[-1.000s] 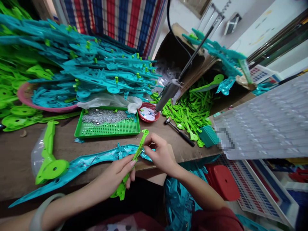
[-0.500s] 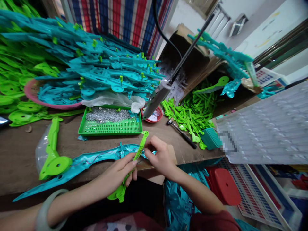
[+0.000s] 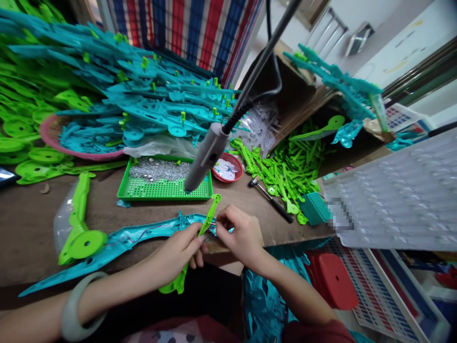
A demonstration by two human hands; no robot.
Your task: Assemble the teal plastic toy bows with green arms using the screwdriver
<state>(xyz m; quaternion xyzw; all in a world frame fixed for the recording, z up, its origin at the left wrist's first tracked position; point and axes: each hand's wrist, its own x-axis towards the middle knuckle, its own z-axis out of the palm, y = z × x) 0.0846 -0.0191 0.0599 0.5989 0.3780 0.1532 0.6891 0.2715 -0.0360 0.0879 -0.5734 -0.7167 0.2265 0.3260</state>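
Observation:
My left hand (image 3: 189, 245) is closed around a long bright-green plastic arm (image 3: 210, 214), which slants upward across the end of a blue plastic half-shell (image 3: 153, 231). The shell lies on the table, and a thin wire runs along its inside. My right hand (image 3: 241, 233) pinches at the shell's right end, close to the green arm. A small shiny metal piece (image 3: 213, 223) shows by its fingertips; whether they grip it is hidden. To the left, a green piece with a round disc (image 3: 87, 244) and a clear blade rests against the shell.
An electric screwdriver (image 3: 207, 157) hangs above a green tray (image 3: 164, 190) of small metal parts. Nearby are a red basket (image 3: 241, 171) and a hammer (image 3: 271, 200). Blue parts (image 3: 143, 90) pile up at the back left, green parts (image 3: 282, 166) at the right.
The hanging screwdriver has swung left and now overlaps the tray's front right. My hands stay almost where they were, with the green arm still in the left one. The view has shifted slightly.

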